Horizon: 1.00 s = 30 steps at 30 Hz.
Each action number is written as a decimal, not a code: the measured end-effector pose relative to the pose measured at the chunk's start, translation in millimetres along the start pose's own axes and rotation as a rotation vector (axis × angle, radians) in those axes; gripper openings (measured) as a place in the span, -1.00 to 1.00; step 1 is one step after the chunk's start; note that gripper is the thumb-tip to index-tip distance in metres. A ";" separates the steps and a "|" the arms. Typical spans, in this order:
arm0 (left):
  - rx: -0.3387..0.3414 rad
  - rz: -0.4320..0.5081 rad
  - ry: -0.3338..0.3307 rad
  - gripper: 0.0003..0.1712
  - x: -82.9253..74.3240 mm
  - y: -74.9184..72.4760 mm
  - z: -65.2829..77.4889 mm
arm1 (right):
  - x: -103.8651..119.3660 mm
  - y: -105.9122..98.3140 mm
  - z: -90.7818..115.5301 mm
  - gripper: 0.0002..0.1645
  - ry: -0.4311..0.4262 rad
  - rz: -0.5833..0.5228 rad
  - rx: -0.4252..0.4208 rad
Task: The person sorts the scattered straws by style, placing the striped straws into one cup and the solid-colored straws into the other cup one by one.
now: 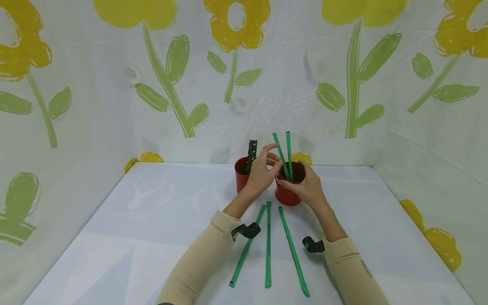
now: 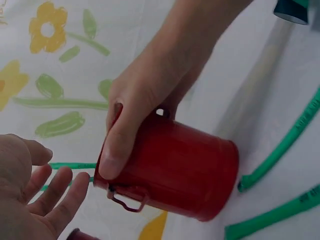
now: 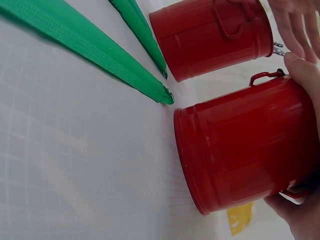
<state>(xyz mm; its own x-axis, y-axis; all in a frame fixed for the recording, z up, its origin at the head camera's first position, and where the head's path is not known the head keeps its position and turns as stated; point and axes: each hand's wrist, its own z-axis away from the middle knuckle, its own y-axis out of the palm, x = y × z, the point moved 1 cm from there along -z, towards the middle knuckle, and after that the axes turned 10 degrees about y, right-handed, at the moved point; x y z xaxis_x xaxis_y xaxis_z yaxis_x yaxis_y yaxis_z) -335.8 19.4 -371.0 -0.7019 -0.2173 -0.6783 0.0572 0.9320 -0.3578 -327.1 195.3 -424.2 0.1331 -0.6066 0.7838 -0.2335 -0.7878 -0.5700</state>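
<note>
My right hand (image 1: 311,186) grips the right red metal bucket (image 1: 287,195) at its rim, thumb on the near side and fingers round the far side. Two slim green printed wrapped sticks (image 1: 289,148) stand in that bucket and lean apart at the top. My left hand (image 1: 263,168) is beside the bucket's mouth, fingertips close to the green sticks. In the left wrist view its fingers (image 2: 64,200) are loosely bent and spread, holding nothing. Left of it stands another red bucket (image 1: 241,173), partly hidden by the hand, with a black white-speckled strip (image 1: 252,156) upright inside.
Three more green wrapped sticks lie on the pale table (image 1: 152,237) in front of the buckets: a left one (image 1: 244,256) partly under my left forearm, a middle one (image 1: 268,245) and a right one (image 1: 292,250). A flower-printed curtain (image 1: 267,114) surrounds the table.
</note>
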 end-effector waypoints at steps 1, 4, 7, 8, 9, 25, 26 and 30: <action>0.002 0.001 0.001 -0.41 0.6 -1.5 3.0 | 0.0 0.1 0.0 0.10 0.001 0.001 0.000; 0.004 -0.004 0.002 -0.41 3.5 -5.2 12.0 | -0.3 0.3 -0.1 0.11 0.008 0.002 0.002; 0.001 -0.008 -0.006 -0.42 5.8 -8.2 20.0 | -0.1 0.4 0.0 0.12 0.014 0.001 0.006; -0.002 -0.007 -0.007 -0.43 6.8 -9.2 22.4 | -0.1 0.5 0.0 0.12 0.016 -0.001 0.007; -0.005 -0.006 -0.009 -0.43 7.5 -10.2 24.7 | 0.1 0.5 -0.1 0.12 0.020 -0.003 0.008; -0.028 0.018 0.030 -0.42 14.9 -24.0 45.7 | 0.9 0.1 1.3 0.11 0.028 -0.005 0.005; -0.025 0.022 0.034 -0.42 15.3 -24.3 46.8 | 0.9 0.2 1.3 0.11 0.025 -0.005 0.005; -0.010 0.014 0.051 -0.43 15.5 -27.2 51.5 | 0.5 0.8 0.8 0.12 0.023 -0.001 0.001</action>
<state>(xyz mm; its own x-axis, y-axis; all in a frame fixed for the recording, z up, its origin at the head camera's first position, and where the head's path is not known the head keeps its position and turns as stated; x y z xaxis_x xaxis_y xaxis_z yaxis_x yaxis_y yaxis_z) -311.6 -24.3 -404.9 -0.7363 -0.1898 -0.6495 0.0603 0.9376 -0.3424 -326.5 194.3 -424.5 0.1115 -0.6031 0.7898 -0.2323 -0.7886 -0.5693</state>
